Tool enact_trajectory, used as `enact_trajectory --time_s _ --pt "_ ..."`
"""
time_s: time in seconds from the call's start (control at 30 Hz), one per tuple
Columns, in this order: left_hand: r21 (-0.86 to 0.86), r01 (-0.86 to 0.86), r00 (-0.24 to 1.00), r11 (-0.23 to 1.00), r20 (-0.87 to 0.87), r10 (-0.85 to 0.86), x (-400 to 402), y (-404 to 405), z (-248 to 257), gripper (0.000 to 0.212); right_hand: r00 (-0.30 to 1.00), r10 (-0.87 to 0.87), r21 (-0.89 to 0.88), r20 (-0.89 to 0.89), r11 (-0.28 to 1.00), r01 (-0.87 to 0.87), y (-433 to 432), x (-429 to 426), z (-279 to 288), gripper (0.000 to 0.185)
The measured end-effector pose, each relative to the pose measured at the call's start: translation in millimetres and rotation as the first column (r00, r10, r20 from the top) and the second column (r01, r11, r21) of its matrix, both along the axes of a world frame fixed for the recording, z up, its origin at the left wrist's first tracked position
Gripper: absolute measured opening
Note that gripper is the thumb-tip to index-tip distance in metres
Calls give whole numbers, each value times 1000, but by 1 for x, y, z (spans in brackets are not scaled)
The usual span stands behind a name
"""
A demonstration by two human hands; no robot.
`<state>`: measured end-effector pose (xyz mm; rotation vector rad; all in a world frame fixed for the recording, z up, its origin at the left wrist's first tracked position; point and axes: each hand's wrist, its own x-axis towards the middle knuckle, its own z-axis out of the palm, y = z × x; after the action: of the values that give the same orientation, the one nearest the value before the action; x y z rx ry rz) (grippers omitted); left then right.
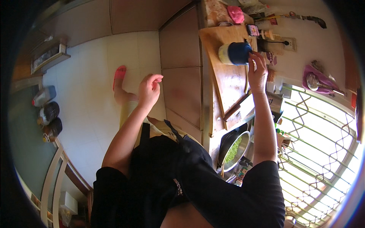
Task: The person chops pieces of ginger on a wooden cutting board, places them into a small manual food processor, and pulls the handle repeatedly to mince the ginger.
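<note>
A round container (237,53) with a dark blue upper part and a pale lower part lies or leans on a wooden board on the counter. My right hand (258,69) pinches the end of its blue part with thumb and fingers. The board (228,82) is light wood with a wet-looking shine. Out over the floor, away from the counter, my left hand (150,90) hangs with loosely bent fingers and nothing in it.
A metal bowl of chopped greens (233,149) stands nearer my body. A knife-like dark tool (236,109) rests by the board. A phone (252,30) and a pink cloth (235,14) are at the far end. Large bottles (49,112) stand left on the floor.
</note>
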<state>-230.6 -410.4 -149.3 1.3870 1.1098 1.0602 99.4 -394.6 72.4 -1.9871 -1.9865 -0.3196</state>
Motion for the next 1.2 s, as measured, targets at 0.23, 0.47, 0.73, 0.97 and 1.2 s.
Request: enact_trajectory --time_s 0.23,0.47,0.73,0.97,1.2 --pt "-4 37 999 999 -5 -37 -5 0 10 30 999 -26 30 -32 999 27 1 -9 1 16" --pt "-3 69 997 998 -30 -69 -5 -5 18 31 999 6 44 -32 999 -5 3 0 -2 12" --pt "51 88 996 995 -23 -87 10 -6 23 32 997 -6 59 -77 998 10 4 1 -7 12" --pt "-1 143 988 990 -54 -142 12 -6 26 29 995 -50 8 -88 999 51 2 -3 -4 13" --pt "29 118 992 993 -36 -117 17 -7 26 28 994 -27 44 -102 999 32 2 -4 -4 14"
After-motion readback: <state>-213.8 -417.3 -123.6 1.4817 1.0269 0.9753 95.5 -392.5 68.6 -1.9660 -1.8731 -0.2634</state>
